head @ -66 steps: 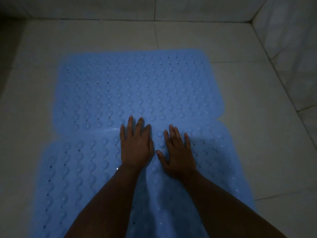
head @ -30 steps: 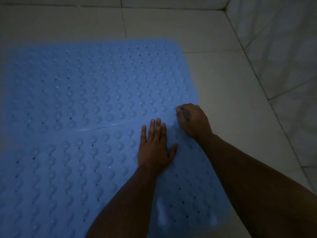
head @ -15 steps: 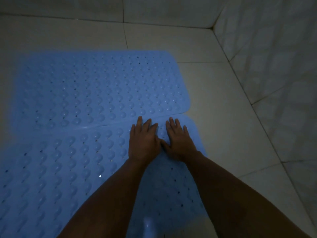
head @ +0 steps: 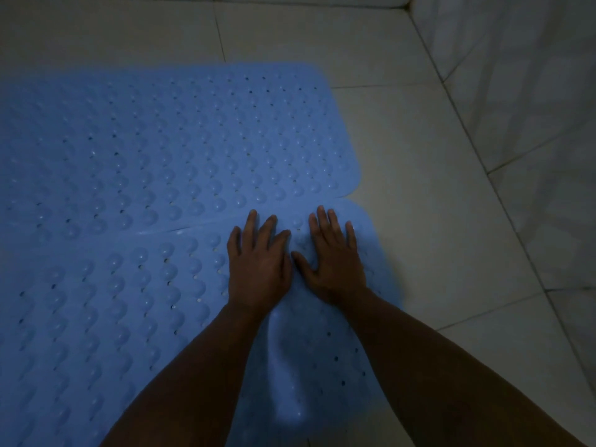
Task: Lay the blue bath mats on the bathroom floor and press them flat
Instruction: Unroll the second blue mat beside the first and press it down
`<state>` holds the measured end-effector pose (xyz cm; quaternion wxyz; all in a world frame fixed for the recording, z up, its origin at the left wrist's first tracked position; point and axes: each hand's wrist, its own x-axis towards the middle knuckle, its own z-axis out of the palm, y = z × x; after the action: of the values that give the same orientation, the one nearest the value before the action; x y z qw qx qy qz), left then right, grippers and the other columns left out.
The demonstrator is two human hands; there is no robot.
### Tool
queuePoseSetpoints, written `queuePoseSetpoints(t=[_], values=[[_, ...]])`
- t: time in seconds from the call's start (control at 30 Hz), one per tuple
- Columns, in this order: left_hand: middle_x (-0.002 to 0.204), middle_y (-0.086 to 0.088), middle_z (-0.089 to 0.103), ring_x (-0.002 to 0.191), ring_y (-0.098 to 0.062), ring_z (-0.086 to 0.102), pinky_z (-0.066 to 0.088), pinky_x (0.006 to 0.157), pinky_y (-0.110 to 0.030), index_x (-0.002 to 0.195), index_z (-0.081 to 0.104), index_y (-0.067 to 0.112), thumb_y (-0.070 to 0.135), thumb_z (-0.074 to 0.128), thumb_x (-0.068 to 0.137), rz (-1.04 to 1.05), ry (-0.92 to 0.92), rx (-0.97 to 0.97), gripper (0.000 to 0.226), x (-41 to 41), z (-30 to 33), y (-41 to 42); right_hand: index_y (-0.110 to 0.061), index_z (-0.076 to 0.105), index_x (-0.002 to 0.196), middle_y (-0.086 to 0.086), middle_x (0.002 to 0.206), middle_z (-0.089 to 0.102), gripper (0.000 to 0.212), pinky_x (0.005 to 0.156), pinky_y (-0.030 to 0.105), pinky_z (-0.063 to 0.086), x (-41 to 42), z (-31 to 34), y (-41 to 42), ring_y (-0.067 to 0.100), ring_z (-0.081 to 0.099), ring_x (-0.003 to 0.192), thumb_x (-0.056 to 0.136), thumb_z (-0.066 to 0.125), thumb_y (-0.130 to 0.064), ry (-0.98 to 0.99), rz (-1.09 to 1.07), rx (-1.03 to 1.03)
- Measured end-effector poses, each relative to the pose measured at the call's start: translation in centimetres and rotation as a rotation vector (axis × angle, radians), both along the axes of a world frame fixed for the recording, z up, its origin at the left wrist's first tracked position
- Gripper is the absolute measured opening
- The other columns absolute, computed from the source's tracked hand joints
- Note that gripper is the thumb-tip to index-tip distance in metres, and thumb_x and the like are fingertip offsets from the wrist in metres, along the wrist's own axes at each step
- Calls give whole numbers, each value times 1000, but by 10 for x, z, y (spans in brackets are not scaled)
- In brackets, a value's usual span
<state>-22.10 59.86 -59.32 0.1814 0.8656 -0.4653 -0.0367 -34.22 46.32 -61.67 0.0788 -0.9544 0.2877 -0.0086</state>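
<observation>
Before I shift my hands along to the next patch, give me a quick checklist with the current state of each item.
1. Left hand flat on the near mat, fingers straight: ok.
2. Right hand flat on the same mat near its far right corner: ok.
3. Far mat lying flat on the floor: ok.
4. Mats meet at the seam: ok.
5. Near mat flat between the forearms: not ok, a raised fold shows.
6. Suction grip underneath: cannot tell.

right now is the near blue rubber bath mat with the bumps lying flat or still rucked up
Not fully flat. The near blue rubber bath mat shows a raised ridge between the forearms, behind the left hand and right hand pressing it.
</observation>
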Motion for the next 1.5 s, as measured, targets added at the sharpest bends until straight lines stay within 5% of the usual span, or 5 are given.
queuePoseSetpoints(t=[0.23,0.37,0.9,1.23,1.5], values=[[160,-11,44,155,-38,25,21,122,-62,134,65,17,33,60,93,13,-14,-6,44,5,20,-10,-19,7,164,4,172,-2,84,128,52,1,14,30,-19,22,-5,159,100,40,-62,222,18,294],[164,-9,38,157,-37,20,19,122,-61,137,63,18,32,57,94,26,25,-24,45,-6,41,-10,-18,36,157,5,165,33,73,123,37,25,16,71,-45,22,30,152,97,59,-54,95,-133,514],[155,-10,50,153,-38,31,27,119,-62,131,66,19,27,61,91,-38,-21,-114,41,-20,5,8,-18,11,163,9,172,3,90,127,53,7,-40,4,-10,26,0,159,95,29,-75,51,-52,-19],[155,-10,50,153,-38,30,25,120,-63,133,65,18,29,63,92,-43,40,-78,43,-22,4,9,-25,7,163,1,172,-4,98,127,47,-5,-39,10,-13,17,-9,159,88,33,-83,83,-80,172],[165,-14,34,156,-44,17,18,120,-69,149,52,16,46,48,99,-146,50,48,58,-51,8,-18,-22,74,108,-1,115,75,31,101,38,52,-10,80,-57,22,67,115,95,63,-48,-203,-293,361]])
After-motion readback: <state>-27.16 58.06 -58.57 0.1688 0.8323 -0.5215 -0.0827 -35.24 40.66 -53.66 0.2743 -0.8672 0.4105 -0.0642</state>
